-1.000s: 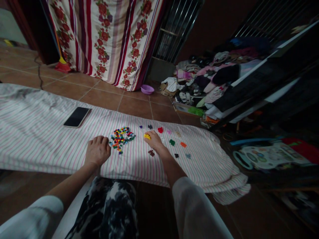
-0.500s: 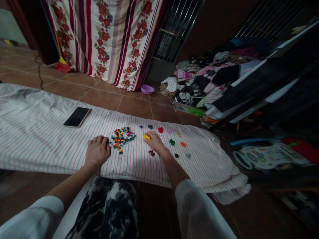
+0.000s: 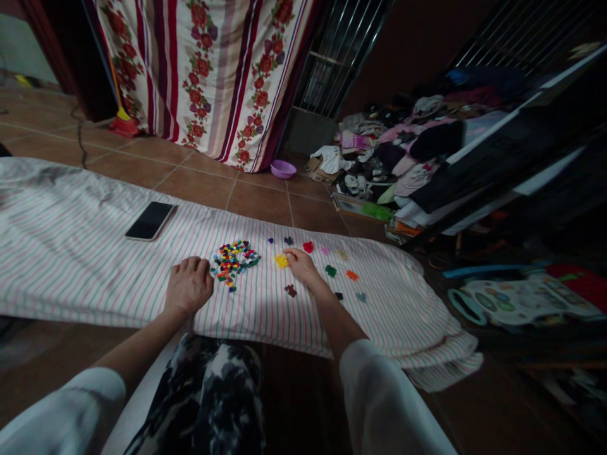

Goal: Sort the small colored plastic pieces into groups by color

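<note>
At the frame's centre, the right hand [image 3: 303, 266] has fingertips nearly together beside a small cluster of bright-yellow pieces [image 3: 281, 261] — any grip, I cannot tell. Left of centre, the left hand [image 3: 190, 287] lies palm-down on pink-and-grey-striped white cloth [image 3: 90, 253], finger curl unclear — near a multicoloured heap of tiny pieces [image 3: 232, 258].

A room in a home, by the look of it — a flowered, striped curtain [image 3: 222, 82] hangs nearly to the tiled floor [image 3: 203, 188], a red-and-yellow broom [image 3: 124, 125] stands at its edge, a purple basin [image 3: 283, 169] sits near its hem — and clothes [image 3: 389, 153] lie heaped near barred windows [image 3: 342, 60].
</note>
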The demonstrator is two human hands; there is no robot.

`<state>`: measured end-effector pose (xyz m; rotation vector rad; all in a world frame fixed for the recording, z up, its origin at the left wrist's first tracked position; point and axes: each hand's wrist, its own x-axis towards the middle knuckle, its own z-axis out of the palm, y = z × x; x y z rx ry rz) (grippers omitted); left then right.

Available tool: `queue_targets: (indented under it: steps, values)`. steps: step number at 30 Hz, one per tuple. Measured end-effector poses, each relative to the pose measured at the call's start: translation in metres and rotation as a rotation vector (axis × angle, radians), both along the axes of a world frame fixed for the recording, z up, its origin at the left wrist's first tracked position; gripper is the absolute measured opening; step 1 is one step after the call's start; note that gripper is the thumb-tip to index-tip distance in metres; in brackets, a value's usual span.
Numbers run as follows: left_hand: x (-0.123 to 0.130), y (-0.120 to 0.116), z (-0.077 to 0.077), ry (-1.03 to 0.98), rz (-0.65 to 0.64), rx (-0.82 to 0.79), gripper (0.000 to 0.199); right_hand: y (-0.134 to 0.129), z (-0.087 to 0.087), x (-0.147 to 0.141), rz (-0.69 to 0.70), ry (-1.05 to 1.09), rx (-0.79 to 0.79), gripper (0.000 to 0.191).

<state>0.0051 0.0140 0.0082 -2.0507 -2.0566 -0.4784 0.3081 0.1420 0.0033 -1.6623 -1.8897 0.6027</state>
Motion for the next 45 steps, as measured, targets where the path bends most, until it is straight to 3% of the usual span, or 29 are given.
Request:
queue_targets:
  steps: [3, 8, 24, 27, 30, 36, 45]
  values:
    - [0.0, 0.0, 0.0, 0.001, 0.001, -0.004, 0.025, 0.003, -0.005, 0.003, -0.113, 0.093, -0.064, 0.03]
    - [0.0, 0.0, 0.001, -0.006, 0.005, -0.008, 0.026, 0.005, -0.008, 0.0, -0.198, 0.049, -0.062, 0.028]
    - [0.001, 0.001, 0.001, -0.005, 0.0, 0.015, 0.023, 0.001, 0.014, -0.008, -0.047, -0.249, 0.016, 0.031]
    - [0.001, 0.001, 0.002, -0.001, -0.003, 0.007, 0.022, 0.002, 0.024, -0.024, 0.038, -0.28, 0.124, 0.026]
    - [0.001, 0.001, 0.003, -0.003, 0.001, -0.001, 0.021, 0.003, 0.032, -0.052, 0.216, -0.255, 0.191, 0.022]
    - [0.002, 0.001, 0.003, -0.008, -0.008, 0.006, 0.02, 0.005, 0.031, -0.111, 0.416, -0.287, 0.199, 0.019]
    - [0.002, 0.002, 0.004, -0.01, -0.009, 0.001, 0.017, 0.004, 0.039, -0.147, 0.467, -0.522, 0.144, 0.023]
